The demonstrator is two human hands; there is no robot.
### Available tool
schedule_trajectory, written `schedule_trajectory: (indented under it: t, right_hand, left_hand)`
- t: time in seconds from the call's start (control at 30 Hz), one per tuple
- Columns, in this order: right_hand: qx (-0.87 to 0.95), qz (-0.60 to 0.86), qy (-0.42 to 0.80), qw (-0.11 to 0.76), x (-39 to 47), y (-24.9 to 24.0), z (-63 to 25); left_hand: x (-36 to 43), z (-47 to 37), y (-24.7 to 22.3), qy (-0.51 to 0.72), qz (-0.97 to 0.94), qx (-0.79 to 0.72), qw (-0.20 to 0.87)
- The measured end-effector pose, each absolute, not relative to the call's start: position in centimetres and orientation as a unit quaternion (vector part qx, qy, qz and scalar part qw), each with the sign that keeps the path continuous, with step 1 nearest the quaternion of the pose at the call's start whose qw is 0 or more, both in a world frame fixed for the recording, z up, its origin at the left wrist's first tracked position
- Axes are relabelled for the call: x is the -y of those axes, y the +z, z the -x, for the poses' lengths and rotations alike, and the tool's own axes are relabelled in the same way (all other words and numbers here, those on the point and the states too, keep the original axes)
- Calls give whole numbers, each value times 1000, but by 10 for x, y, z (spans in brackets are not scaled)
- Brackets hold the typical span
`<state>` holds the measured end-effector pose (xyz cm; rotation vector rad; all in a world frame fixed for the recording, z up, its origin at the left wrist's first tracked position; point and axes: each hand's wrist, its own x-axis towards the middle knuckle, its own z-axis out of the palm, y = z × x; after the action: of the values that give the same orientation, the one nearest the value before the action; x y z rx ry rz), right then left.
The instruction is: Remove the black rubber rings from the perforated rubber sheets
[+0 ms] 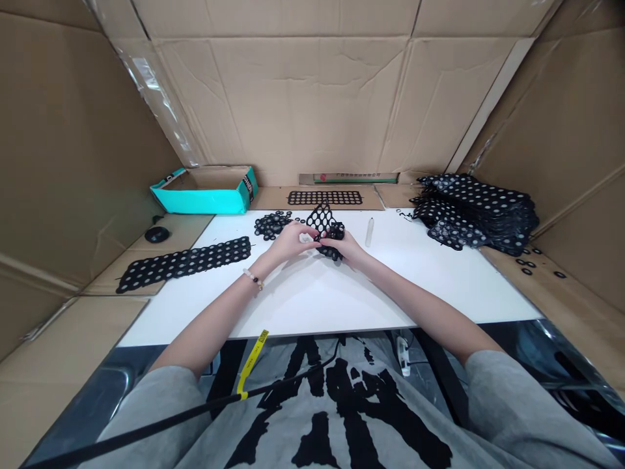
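Observation:
A black sheet full of round holes [319, 219] is bunched up between my two hands above the white board [303, 293]. My left hand [296, 239] has thumb and fingertips closed at the sheet's left edge. On the other side, my right hand [346, 246] is wrapped round the crumpled part of the sheet. A pile of small black rings [271, 225] lies just beyond my left hand. To the right of my right hand, a slim whitish tool [370, 232] lies on the board.
A flat perforated black strip [188, 262] lies at the left, another [325, 197] at the back. A teal open box [200, 200] stands back left, near a black round object [157, 234]. A tall stack of perforated black sheets [481, 212] and loose rings [527, 271] lie right.

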<state>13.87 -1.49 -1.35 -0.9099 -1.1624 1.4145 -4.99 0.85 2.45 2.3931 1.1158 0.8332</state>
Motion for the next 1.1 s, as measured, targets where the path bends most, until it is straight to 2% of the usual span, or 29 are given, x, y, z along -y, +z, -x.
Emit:
schedule_trajectory:
  t: [0.2,0.3,0.4,0.53,0.6,0.77,0.9,0.97,1.1]
  right_hand:
    - [525,367,594,486,16,-6,-143]
    - [531,396,586,467,15,-6,-145]
    - [524,425,575,462,13,-7,-146]
    - [513,448,565,466,11,-9,-148]
    - [499,448,567,478,11,-9,-149]
    - [515,442,566,468,11,-10,-148]
    - [511,441,573,465,11,-13,-145]
    - [494,444,581,470,11,-13,-144]
    - [450,442,601,491,10,-13,-144]
  left_hand:
    - [-16,53,16,326,-737,-446,389]
    - [-26,66,15,329,-696,-464,440]
    - [-40,82,16,408,-640,-501,416]
    - [-60,114,17,554,-554,-549,293]
    - [-67,128,14,553,-553,-572,246]
    - [-71,138,-1,459,-588,-651,140]
    - [-63,128,3,457,-604,-650,69]
    - [-55,116,12,455,-650,-603,84]
    - [-33,80,21,338,-782,-437,287]
